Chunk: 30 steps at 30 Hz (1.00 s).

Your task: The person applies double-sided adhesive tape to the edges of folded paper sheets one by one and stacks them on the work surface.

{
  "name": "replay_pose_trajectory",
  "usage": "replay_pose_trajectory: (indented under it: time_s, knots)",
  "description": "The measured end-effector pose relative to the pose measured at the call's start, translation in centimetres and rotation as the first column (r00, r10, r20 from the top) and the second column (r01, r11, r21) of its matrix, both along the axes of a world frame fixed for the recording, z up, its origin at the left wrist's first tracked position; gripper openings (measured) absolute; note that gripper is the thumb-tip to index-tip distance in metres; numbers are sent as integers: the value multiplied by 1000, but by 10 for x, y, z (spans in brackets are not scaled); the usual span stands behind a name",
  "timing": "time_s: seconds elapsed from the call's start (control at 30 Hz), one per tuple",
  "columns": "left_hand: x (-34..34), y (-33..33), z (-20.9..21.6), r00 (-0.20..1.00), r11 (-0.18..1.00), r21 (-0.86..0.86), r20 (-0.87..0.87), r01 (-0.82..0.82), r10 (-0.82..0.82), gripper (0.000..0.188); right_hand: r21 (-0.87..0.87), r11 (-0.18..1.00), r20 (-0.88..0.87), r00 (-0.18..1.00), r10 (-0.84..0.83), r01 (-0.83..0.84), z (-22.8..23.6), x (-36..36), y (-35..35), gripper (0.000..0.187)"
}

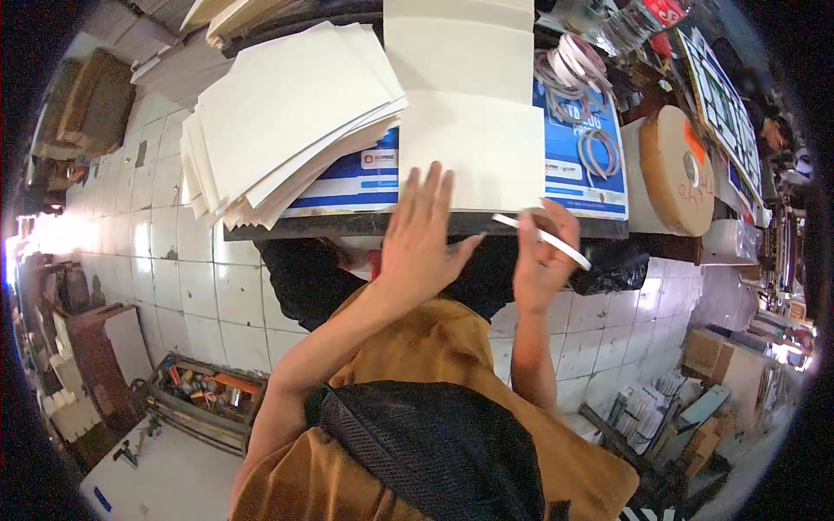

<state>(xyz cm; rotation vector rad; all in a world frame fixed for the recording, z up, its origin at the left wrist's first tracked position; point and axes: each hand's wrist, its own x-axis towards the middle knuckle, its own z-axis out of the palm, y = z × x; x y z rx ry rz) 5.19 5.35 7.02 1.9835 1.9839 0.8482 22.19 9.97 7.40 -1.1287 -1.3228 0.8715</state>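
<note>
One creased cream card (pixel 499 156) lies on the tabletop (pixel 300 227), over a blue printed sheet (pixel 586 178), its near edge close to the tabletop's front edge. Steadying the card well would seem to call for flat, even pressure from the fingers, light enough not to dent or smudge the pale surface, with the near edge square to the person. The narrow white band (pixel 569 247) is best held by its edges, untwisted and clear of the card's corner, so that neither one drags on the other. The left hand (pixel 424 217) reaches up from the lower left, palm down, fingers extended and a little spread over the card's near left corner, thumb held out toward the right; how hard it presses cannot be told. The right hand (pixel 546 247) stands just beyond the tabletop's front edge, near the card's right corner, its forearm rising almost straight from below, fingers curled and pinching the white band, which slants down to the right. Left of the card leans a stack of cream sheets (pixel 295 113); to its right lie loose coils of pale tape (pixel 599 154).
</note>
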Motion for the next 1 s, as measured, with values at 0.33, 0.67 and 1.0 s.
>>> replay_pose_trajectory:
  time_s: [0.33, 0.67, 1.0]
  knots:
    - [-45, -54, -23, 935, 953, 187, 308, -240, 175, 69, 45, 960, 495, 841, 221, -278, -11, -84, 3, 36]
    - [-37, -51, -40, 983, 977, 163, 145, -137, 113, 74, 106, 963, 547, 823, 150, -246, -22, -91, 1, 35]
    - [-26, -47, -33, 991, 993, -10, -68, -115, 114, 85, -102, 993, 50, 997, 62, -57, 2, -21, 16, 33]
